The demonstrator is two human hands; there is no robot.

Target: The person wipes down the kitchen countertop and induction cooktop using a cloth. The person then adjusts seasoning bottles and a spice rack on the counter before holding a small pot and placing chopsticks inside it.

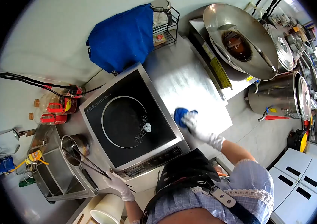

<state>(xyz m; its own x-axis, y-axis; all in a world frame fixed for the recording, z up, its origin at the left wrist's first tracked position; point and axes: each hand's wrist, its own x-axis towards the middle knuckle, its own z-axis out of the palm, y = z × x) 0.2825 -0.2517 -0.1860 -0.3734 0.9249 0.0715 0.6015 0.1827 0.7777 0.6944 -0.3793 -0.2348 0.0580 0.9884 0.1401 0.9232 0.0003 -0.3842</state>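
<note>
My right hand [194,124], in a white glove, is closed on a blue cloth [181,116] and presses it to the steel counter [180,74], just right of the induction cooker [125,115]. My left hand [116,183], also gloved in white, is at the cooker's front left corner, beside dark chopsticks [91,164] that lean out of a steel pot [77,145]. Its fingers are too small to tell whether they grip anything. The cooker's black glass top bears a white ring and a flower print.
A large wok [255,48] with dark liquid and a ladle stands at the upper right, near a tall steel pot [274,98]. A blue cloth cover [123,37] lies over a wire rack at the back. Oil bottles [55,108] and a sink [59,168] are at left.
</note>
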